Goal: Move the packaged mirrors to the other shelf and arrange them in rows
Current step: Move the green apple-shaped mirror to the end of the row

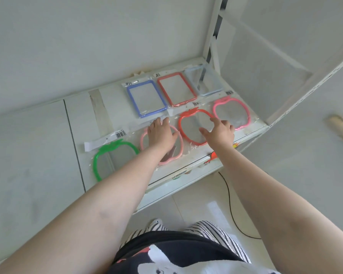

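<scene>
Here, red apple-shaped mirror (pixel 196 127), clear wrap, right hand (pixel 219 132) touching

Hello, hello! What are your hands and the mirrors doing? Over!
Left hand flat on pink apple mirror. Right hand open on red apple mirror. Seven mirrors in two rows on shelf. Nothing blocking.

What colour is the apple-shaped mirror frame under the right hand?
Red, seen in the head view; the right hand rests on it.

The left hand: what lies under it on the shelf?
Under the left hand lies a pale pink apple-shaped mirror in clear packaging. The hand and forearm cover its upper left and middle, so its stem cannot be seen.
</scene>
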The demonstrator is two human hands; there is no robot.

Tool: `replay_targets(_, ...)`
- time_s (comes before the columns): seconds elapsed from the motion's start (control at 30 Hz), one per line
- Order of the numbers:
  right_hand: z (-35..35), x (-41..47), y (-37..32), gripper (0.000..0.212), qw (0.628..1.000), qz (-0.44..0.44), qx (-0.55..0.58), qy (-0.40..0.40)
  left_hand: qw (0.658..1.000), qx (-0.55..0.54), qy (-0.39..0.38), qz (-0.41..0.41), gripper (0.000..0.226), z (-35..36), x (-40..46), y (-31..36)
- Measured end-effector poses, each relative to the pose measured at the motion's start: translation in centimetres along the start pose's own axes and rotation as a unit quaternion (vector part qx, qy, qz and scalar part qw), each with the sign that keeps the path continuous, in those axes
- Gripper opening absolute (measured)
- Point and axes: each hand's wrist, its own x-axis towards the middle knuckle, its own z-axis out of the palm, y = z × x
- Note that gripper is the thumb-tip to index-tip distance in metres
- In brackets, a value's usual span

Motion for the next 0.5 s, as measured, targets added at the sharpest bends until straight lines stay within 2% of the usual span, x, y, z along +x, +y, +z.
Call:
replay_targets(0.17, -0.7, 5.6, -0.3, 0.060, 0.997, -0.061, -0.028, -0.026, 0.998, 0.012, 0.014, -0.052, 0.061, 0.4, 3.6, 1.0)
replay_targets(0.3, -0.9, 12.5, -1.2, 0.060, 0.988, -0.148, -0.021, -0.048, 0.994, -0.007, 0.048, -0.095, 0.058, 0.3, 7.4, 1.3)
replay_targets(0.5, 0.4, 20.5, -2.9, 0.065, 0.968, -0.228, -0.044, -0.092, 0.992, -0.011, 0.029, -0.123, 0.059, 1.7, 11.4, 1.2)
